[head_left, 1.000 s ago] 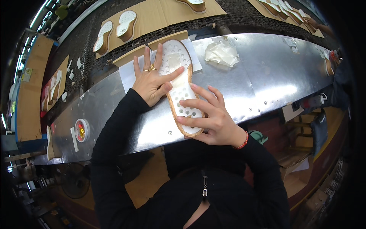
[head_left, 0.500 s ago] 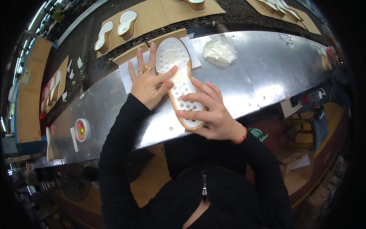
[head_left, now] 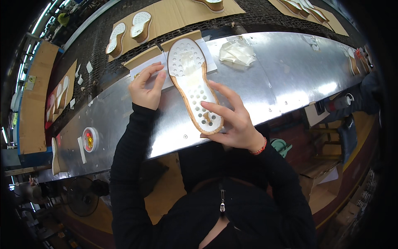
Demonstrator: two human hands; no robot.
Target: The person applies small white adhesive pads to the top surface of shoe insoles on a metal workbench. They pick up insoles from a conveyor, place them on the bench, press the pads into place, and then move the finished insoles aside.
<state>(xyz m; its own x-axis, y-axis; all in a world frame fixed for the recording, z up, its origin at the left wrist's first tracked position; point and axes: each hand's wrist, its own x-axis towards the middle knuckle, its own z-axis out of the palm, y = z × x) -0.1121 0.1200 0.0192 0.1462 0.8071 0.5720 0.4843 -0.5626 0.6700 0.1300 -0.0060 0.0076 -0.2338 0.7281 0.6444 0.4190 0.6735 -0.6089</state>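
Observation:
A shoe sole (head_left: 198, 96) with a white face, rows of round holes and a brown edge is tilted above the metal table. My right hand (head_left: 234, 120) grips its heel end, thumb at the lower edge and fingers on the upper face. A cream translucent strip (head_left: 190, 64) lies across the sole's forefoot and waist. Left of the sole, apart from it, is my left hand (head_left: 146, 87), fingers curled toward the thumb. Whatever may be between those fingertips is too small to make out. White paper (head_left: 210, 60) and a folded cardboard piece (head_left: 143, 57) lie behind the sole.
Crumpled cream film (head_left: 237, 53) lies on the metal table (head_left: 253, 87) to the right. A round tub (head_left: 90, 139) and a white strip (head_left: 81, 150) sit at left. More soles (head_left: 141, 27) stand on cardboard along the dark mesh belt (head_left: 93, 52) beyond. A person's leg (head_left: 369, 93) shows far right.
My left hand has come off the sole, moving left, and its spread fingers have curled in. My right hand still holds the heel; its fingers have shifted, uncovering more holes and a brown patch.

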